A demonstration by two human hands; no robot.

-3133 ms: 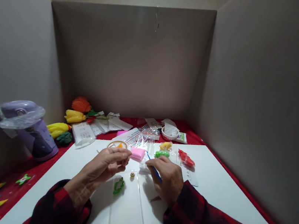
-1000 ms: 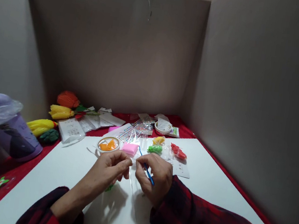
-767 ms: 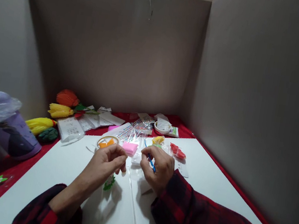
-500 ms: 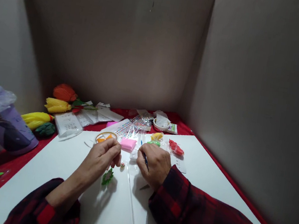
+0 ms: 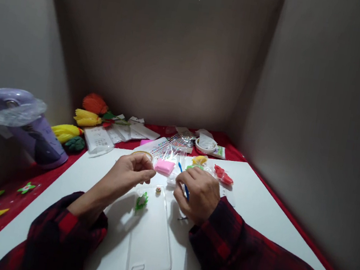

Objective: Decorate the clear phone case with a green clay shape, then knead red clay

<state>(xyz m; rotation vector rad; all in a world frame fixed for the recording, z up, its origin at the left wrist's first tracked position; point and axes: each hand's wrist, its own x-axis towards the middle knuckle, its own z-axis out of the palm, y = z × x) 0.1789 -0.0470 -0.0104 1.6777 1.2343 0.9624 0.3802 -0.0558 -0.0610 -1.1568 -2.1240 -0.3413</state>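
Note:
A clear phone case (image 5: 151,248) lies on the white board with its camera cutout near me. On its far end sit a green leafy ornament (image 5: 141,201) with a pale middle and a tiny round piece (image 5: 158,190). My left hand (image 5: 132,170) hovers over that end, thumb and fingers pinched together; anything between them is too small to make out. To the right of the case, my right hand (image 5: 200,194) is closed around a thin blue stick tool (image 5: 180,167). Just beyond the hands rests a pink clay block (image 5: 164,166).
Wrapped red clay (image 5: 223,175) and yellow clay (image 5: 199,159) lie beyond my right hand. A gem sticker sheet (image 5: 156,147) and a white tape roll (image 5: 206,145) are at the back. A purple lidded container (image 5: 42,139) stands left, near paper flowers (image 5: 95,103).
The whole view has shifted, so everything appears farther right and the near end of the case shows fully. More of the blue tool is visible in my right hand.

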